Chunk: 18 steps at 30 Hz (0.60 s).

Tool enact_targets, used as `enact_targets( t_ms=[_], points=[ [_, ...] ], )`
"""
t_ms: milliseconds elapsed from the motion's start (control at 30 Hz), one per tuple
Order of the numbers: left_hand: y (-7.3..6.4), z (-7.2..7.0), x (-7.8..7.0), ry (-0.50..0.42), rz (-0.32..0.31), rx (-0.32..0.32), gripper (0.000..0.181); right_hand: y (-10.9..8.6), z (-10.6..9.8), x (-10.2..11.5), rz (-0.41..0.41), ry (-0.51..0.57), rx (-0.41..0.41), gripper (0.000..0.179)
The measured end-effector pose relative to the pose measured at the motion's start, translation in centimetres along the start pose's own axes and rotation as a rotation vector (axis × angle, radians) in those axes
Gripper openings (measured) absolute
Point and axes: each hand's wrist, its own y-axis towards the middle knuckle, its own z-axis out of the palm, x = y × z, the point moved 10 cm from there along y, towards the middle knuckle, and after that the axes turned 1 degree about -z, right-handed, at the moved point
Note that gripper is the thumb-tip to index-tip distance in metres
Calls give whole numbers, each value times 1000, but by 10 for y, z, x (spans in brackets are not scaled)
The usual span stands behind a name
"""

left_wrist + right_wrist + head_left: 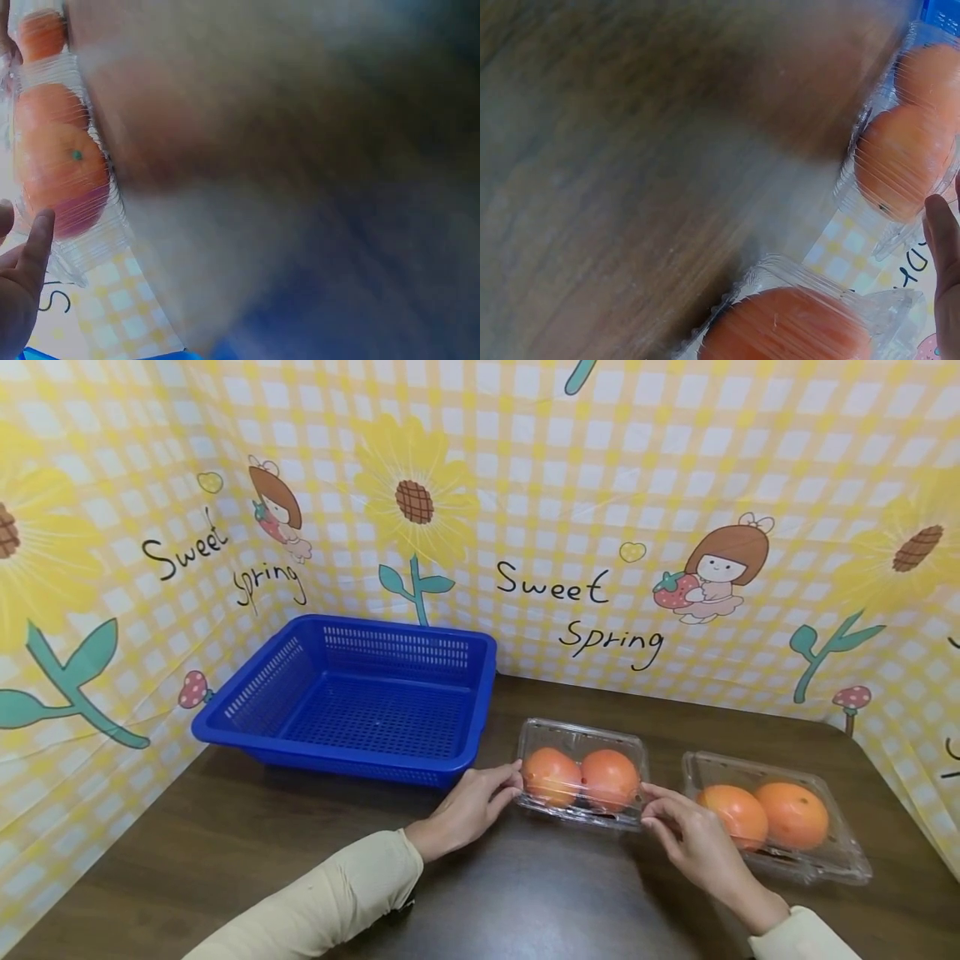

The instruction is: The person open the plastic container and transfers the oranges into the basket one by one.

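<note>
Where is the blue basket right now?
In the head view, the blue basket sits on the left of the table, just left of a clear box of oranges; the left hand is by the basket's near right corner.

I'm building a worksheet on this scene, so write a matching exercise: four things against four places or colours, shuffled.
1. Slotted plastic basket
2. Left hand
3. Right hand
4. Tabletop

A. Touching the right end of the clear plastic box nearest the basket
B. Dark brown
C. Touching that box's left end
D. Blue

Pairs: 1-D, 2-C, 3-A, 4-B
</note>
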Motion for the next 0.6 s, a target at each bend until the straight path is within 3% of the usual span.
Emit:
enact_targets(
  t_ms=[300,600],
  points=[
    [1,-2,-1,22,-22,8,5,0,0,-1,30,-12,7,29],
    [-4,-2,0,-37,-23,-8,6,-2,-3,2,19,21,-18,30]
  ],
)
